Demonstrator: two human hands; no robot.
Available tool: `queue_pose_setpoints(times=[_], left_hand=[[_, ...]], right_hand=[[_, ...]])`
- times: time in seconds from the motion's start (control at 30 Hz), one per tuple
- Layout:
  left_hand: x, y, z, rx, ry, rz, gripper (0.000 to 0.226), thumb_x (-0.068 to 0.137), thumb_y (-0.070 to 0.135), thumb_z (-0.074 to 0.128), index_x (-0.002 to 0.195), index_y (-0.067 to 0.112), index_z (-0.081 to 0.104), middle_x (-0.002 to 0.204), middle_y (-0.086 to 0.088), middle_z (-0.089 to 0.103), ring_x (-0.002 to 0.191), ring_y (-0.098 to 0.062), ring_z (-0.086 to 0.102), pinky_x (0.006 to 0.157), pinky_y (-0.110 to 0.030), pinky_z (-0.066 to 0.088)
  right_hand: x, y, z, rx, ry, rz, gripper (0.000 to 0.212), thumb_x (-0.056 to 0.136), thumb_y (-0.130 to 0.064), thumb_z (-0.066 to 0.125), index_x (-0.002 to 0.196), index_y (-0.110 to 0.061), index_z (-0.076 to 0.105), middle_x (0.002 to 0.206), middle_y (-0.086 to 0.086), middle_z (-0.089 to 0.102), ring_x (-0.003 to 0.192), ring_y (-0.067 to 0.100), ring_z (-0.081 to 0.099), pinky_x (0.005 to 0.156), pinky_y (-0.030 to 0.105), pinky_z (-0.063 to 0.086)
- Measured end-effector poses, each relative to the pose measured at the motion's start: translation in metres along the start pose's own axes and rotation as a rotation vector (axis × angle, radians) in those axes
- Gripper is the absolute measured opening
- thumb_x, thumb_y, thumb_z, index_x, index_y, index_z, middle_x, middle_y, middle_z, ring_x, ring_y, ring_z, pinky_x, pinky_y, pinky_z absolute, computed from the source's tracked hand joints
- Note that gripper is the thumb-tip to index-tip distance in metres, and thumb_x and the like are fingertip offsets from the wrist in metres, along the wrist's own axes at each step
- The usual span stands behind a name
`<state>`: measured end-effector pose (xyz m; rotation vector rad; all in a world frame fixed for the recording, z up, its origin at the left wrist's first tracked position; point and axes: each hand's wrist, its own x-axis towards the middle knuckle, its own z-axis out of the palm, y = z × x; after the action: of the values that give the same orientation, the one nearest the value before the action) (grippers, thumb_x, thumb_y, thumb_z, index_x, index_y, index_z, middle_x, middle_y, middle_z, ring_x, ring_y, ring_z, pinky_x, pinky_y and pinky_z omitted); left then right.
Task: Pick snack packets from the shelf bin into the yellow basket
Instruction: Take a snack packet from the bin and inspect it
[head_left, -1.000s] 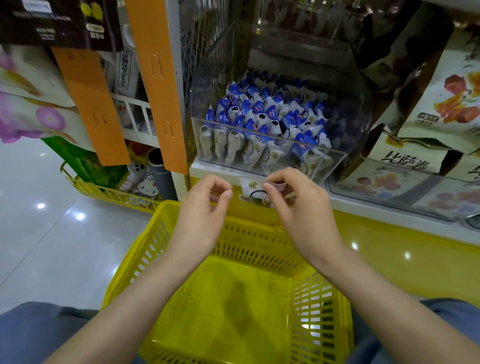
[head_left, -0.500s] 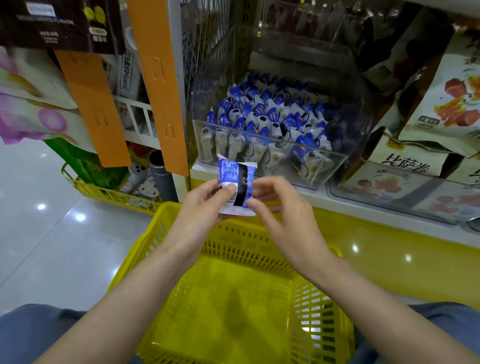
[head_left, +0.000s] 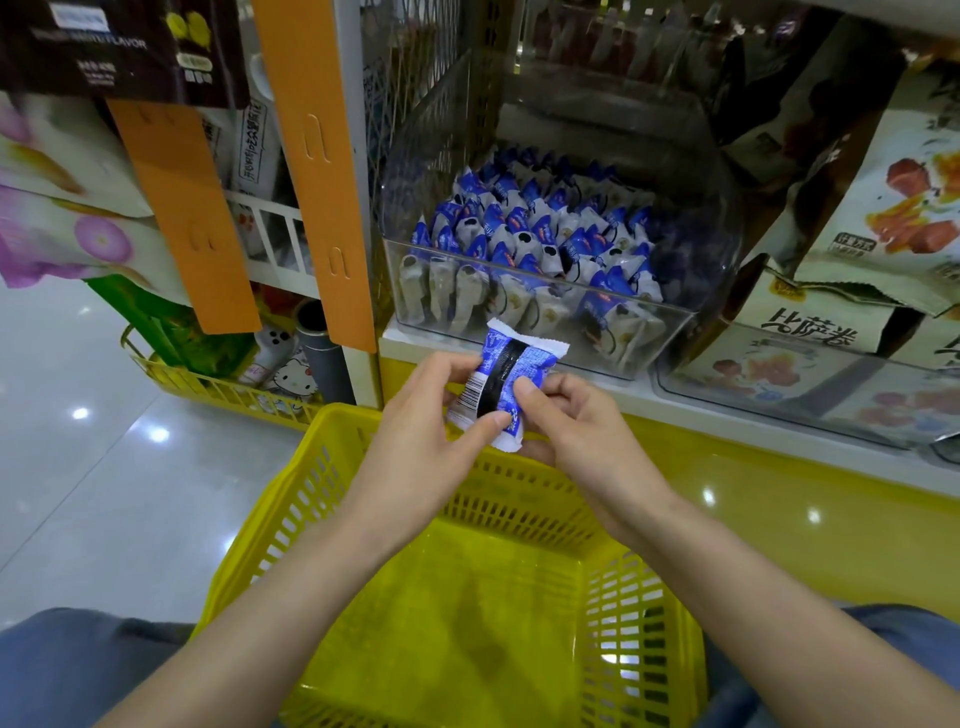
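Barcoded snack packet (head_left: 503, 387) between hands (head_left: 511, 441)

Since a second ago, the snack packet (head_left: 501, 387) that the right hand (head_left: 582, 431) held low against the shelf edge has been lifted and turned, blue back and barcode now facing up, with the left hand (head_left: 426, 441) pinching it too.

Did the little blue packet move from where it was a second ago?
Yes. The blue packet was low and mostly hidden under the right hand, below the clear bin. Now it is raised, back side showing, pinched with the left hand.
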<state>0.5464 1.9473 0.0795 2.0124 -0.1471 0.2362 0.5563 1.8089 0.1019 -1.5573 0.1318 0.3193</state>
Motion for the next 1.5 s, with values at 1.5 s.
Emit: queue_pose_setpoints(times=[1.5], left_hand=[[-0.001,0.000,-0.006,0.340,-0.002,0.093,0.019,0.097,0.021,0.041,0.087,0.010,0.054,0.062,0.008,0.046,0.057,-0.010,0.046,0.052,-0.023,0.032]], right_hand=[[-0.001,0.019,0.006,-0.631,-0.070,-0.305,0.036,0.080,-0.025,0.069,0.103,-0.034,0.042,0.088,-0.022,0.058,0.060,0.000,0.054,0.061,0.018,0.045]])
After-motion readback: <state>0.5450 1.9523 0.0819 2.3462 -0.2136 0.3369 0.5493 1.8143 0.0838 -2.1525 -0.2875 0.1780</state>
